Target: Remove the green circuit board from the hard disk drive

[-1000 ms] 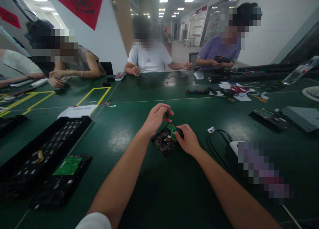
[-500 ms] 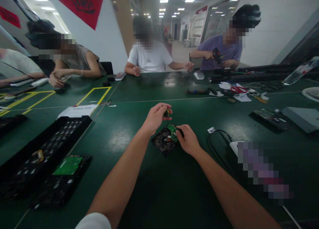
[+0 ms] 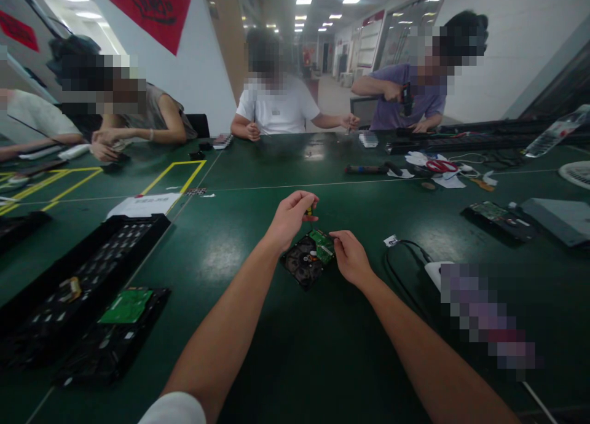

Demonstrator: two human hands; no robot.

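Observation:
A black hard drive (image 3: 304,263) lies on the green table (image 3: 286,356) in front of me, with a small green circuit board (image 3: 321,238) on its far right corner. My left hand (image 3: 290,218) hovers just above and behind the drive, fingers pinched on a small dark tool with a yellow band (image 3: 309,211). My right hand (image 3: 351,258) rests at the drive's right edge, fingers curled and touching the green board's corner.
Black trays (image 3: 78,276) and another drive with a green board (image 3: 125,307) sit at my left. A black cable (image 3: 401,258), a white device and more drives (image 3: 498,218) lie to the right. Several people sit across the table, one holding a black tool.
My right hand slid slightly right off the green board, uncovering it. My left hand stayed pinched above the drive. The person at the far right raised the black tool.

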